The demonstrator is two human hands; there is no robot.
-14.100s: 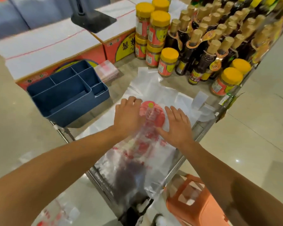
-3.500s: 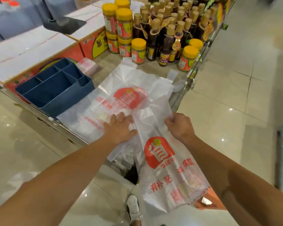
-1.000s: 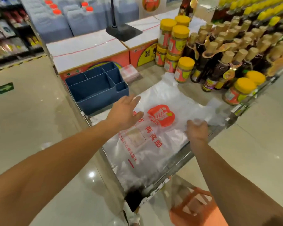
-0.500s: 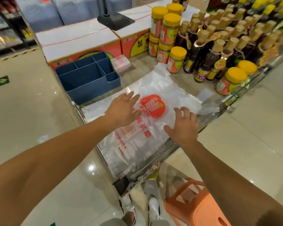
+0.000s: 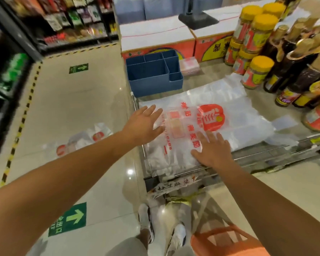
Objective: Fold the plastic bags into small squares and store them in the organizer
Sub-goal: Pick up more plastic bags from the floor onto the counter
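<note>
Left hand point(image 5: 144, 124): fingers spread, apparently flat on plastic bag point(image 5: 201, 126) left edge; blurred. Right hand point(image 5: 211, 149): splayed, pressing near edge, smoothing for folding. Bag: spread on shelf point(image 5: 211, 78), near side of blue organizer point(image 5: 153, 72).

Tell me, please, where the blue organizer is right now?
In the head view, the blue organizer stands at the shelf's far left corner, just beyond the spread plastic bag, in front of the red cartons.
</note>
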